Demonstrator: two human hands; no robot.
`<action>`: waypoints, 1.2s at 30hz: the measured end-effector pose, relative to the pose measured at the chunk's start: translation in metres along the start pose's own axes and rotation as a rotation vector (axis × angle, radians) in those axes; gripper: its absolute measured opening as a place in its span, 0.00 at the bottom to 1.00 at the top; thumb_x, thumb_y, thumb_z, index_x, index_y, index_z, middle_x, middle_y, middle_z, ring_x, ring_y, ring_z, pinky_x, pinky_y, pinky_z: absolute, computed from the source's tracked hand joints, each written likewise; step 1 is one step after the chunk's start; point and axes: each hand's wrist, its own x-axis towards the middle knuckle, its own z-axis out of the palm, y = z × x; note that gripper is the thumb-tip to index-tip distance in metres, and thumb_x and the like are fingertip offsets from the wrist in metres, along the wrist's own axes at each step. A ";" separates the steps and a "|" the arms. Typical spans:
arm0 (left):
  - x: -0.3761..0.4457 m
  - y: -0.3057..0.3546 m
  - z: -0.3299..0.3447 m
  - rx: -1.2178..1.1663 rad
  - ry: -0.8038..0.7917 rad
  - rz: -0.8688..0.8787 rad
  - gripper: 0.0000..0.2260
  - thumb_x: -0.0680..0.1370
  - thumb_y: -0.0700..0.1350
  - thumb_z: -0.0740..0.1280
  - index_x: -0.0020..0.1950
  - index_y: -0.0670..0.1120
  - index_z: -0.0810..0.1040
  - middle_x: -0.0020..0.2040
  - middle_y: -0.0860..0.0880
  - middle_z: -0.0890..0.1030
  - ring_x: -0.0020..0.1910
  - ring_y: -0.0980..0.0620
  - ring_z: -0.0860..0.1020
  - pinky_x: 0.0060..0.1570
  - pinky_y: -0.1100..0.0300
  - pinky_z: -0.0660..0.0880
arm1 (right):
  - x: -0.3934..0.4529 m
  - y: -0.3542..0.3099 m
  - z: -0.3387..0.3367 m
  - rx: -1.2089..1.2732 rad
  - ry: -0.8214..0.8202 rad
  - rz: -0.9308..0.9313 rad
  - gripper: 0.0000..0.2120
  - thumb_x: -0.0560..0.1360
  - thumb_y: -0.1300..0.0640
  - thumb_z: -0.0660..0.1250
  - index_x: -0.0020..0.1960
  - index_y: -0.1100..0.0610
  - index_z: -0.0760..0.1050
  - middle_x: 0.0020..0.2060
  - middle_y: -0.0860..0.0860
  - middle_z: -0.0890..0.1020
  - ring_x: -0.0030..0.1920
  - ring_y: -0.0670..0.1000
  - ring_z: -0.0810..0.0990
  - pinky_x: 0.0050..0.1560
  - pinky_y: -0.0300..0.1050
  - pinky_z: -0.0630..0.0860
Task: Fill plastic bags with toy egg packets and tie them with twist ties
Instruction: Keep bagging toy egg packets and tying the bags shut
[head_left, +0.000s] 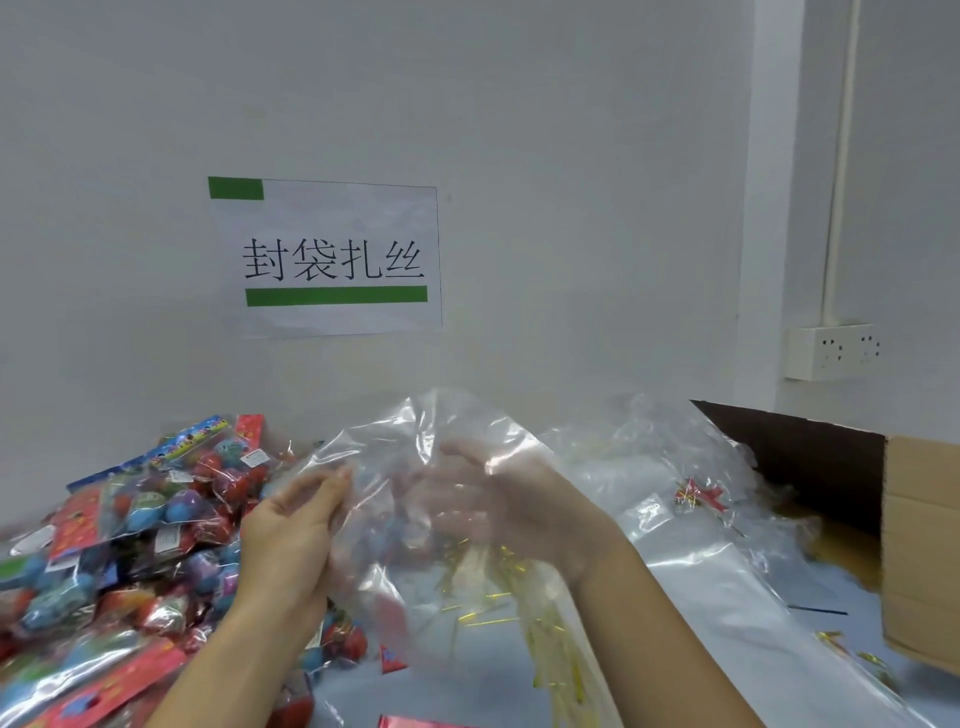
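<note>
The left hand (291, 525) pinches one edge of a clear plastic bag (415, 467) between thumb and fingertips, fingers curled round the film. The right hand (514, 499) is inside or behind the same bag, seen through the plastic, its fingers bent against the film; whether it actually grasps the film I cannot tell. The bag is held up above the table (467, 686), between the two hands, crumpled and open toward the wall. Under it lies a scatter of gold twist ties (483, 613). To the left, a heap of toy egg packets (130, 530) covers the table. To the right lies a stack of more clear bags (701, 519), and beyond it an open cardboard box (919, 551). A paper sign (332, 260) with green bars hangs on the wall, near a white socket (831, 351).
</note>
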 end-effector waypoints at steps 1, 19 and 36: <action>0.001 0.001 -0.002 0.001 0.018 0.005 0.07 0.77 0.36 0.70 0.54 0.40 0.83 0.50 0.43 0.85 0.45 0.50 0.82 0.43 0.60 0.81 | -0.003 -0.003 -0.005 0.000 0.002 0.012 0.10 0.69 0.63 0.71 0.50 0.59 0.82 0.49 0.60 0.85 0.51 0.63 0.83 0.54 0.55 0.79; 0.003 0.002 -0.007 -0.041 0.123 0.038 0.20 0.76 0.31 0.66 0.67 0.42 0.74 0.45 0.46 0.81 0.38 0.52 0.78 0.39 0.57 0.75 | -0.013 -0.014 -0.057 -0.481 0.291 0.143 0.14 0.78 0.67 0.67 0.64 0.65 0.76 0.50 0.62 0.85 0.36 0.49 0.78 0.43 0.49 0.82; 0.020 0.023 -0.043 -0.119 0.179 -0.089 0.10 0.78 0.37 0.69 0.59 0.37 0.81 0.53 0.40 0.84 0.46 0.48 0.83 0.36 0.59 0.82 | -0.024 -0.022 -0.068 -0.580 0.414 0.066 0.07 0.80 0.63 0.68 0.54 0.58 0.84 0.40 0.51 0.81 0.33 0.47 0.78 0.33 0.36 0.76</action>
